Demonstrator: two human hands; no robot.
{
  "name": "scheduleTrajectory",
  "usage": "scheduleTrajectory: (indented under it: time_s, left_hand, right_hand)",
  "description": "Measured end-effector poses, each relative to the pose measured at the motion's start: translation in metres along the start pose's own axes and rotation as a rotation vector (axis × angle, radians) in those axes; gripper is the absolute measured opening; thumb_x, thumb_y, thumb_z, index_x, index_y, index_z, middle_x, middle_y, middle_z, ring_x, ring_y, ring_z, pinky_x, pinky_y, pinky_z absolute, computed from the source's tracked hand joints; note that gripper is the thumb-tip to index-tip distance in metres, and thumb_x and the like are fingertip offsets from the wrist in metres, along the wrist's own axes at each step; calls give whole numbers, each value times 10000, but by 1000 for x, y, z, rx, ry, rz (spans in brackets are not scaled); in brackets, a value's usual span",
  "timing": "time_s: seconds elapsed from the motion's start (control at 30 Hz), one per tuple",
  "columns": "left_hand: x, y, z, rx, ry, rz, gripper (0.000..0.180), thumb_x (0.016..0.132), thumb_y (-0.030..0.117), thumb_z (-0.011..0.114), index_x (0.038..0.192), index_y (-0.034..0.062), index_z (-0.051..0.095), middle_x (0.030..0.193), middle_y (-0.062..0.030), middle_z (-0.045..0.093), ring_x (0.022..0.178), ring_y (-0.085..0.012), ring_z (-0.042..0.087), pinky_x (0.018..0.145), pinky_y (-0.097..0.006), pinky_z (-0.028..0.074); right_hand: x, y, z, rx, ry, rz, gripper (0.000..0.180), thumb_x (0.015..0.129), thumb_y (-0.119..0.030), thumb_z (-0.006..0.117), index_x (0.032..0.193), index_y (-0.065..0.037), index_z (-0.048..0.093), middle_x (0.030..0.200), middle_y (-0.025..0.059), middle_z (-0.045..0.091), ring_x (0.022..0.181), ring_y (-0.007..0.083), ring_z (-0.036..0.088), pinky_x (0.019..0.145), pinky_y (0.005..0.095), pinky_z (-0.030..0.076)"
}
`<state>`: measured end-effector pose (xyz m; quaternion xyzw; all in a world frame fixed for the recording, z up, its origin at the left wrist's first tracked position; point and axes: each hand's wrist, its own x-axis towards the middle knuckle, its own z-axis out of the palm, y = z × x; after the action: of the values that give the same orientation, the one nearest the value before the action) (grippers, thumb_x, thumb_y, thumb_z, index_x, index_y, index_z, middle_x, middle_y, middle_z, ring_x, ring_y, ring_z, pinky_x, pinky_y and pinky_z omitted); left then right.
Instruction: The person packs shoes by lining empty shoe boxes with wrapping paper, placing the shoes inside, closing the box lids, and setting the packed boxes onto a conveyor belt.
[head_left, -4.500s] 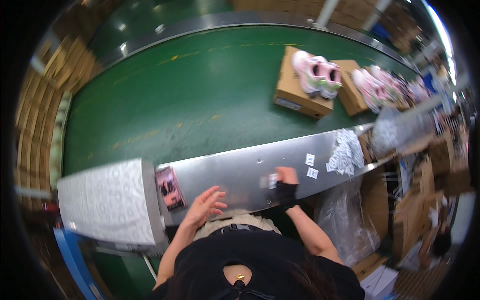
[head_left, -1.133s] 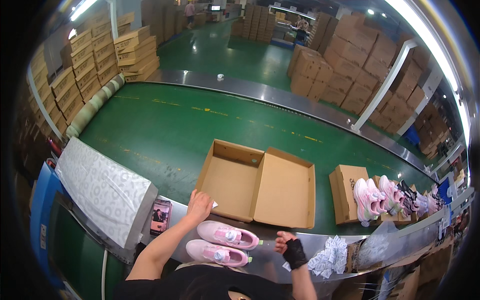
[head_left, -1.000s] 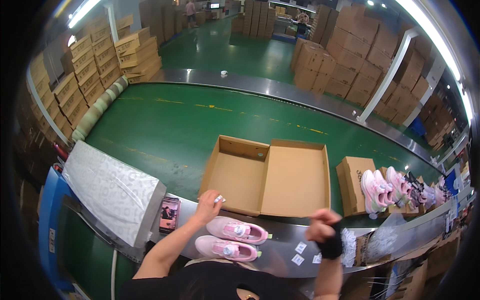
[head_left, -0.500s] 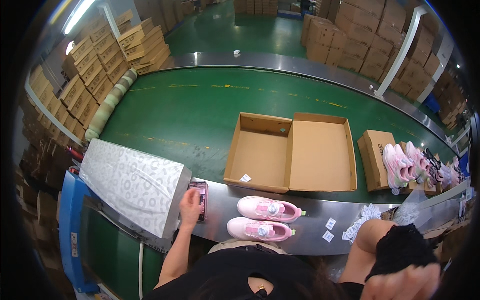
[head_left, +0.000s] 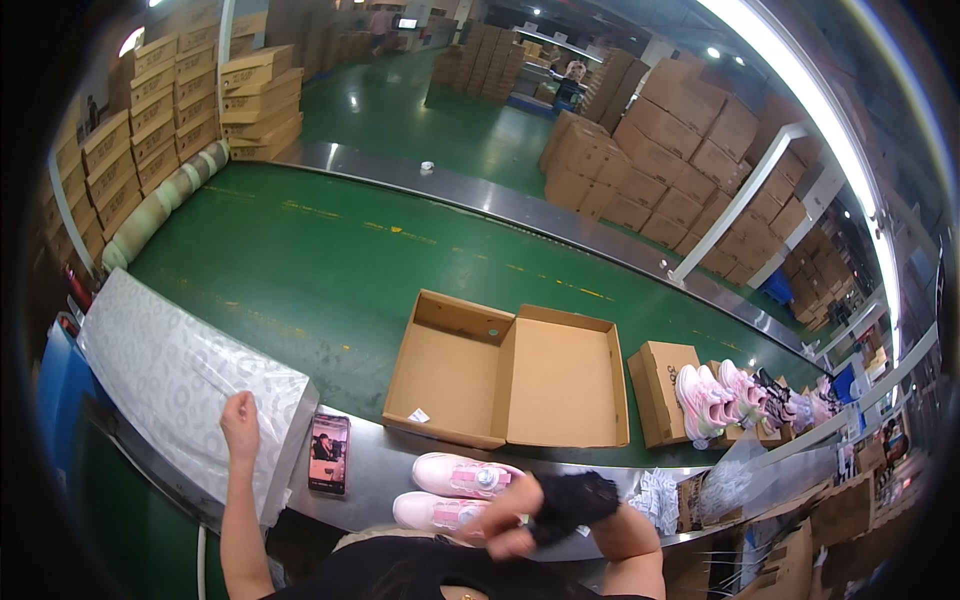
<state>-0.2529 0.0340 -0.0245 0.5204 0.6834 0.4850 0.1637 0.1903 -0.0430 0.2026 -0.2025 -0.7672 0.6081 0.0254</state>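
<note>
Conveyor belt [head_left: 330, 270] runs behind steel ledge [head_left: 375, 458]; patterned paper stack [head_left: 165, 355] sits left, open shoebox [head_left: 565, 380] on belt, pink sneakers [head_left: 445, 472] on ledge. Left hand [head_left: 240, 425] is nearly closed at paper, sheet hold unclear; right hand [head_left: 543, 508] blurs half-curled over sneakers, can't tell grip.

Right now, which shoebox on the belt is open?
The box just beyond the near pink shoes: its lid is folded back, a white slip inside. The next shoebox to the right is closed.

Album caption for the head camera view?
Left hand over patterned paper, right hand by pink shoes, open shoebox beyond on the green surface.
</note>
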Motion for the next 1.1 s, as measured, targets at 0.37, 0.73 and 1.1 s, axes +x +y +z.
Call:
scheduleTrajectory:
  time_s: [0.37,0.73,1.1]
  left_hand:
    - [2,-3,-49,819,-356,-303,835,675,526,611,1343,167,261,1424,-134,94,1310,-322,56,945,-644,61]
    - [14,-14,-84,830,-44,-19,214,854,232,464,838,37,549,789,-174,586,771,-367,547,651,-416,426]
    - [3,198,-76,-65,282,239,268,916,189,398,992,-34,526,908,-38,547,841,-110,483,750,-258,401]
  right_hand:
    - [76,223,-26,-820,628,693,480,790,-279,484,1221,-88,393,1111,251,474,1092,338,429,922,473,304]
    - [60,227,-42,-857,525,705,300,836,-182,345,1077,-130,516,904,225,588,858,360,576,731,431,448]
    - [11,239,-41,-751,529,766,329,808,-143,413,1128,-127,487,881,221,592,881,365,565,771,433,441]
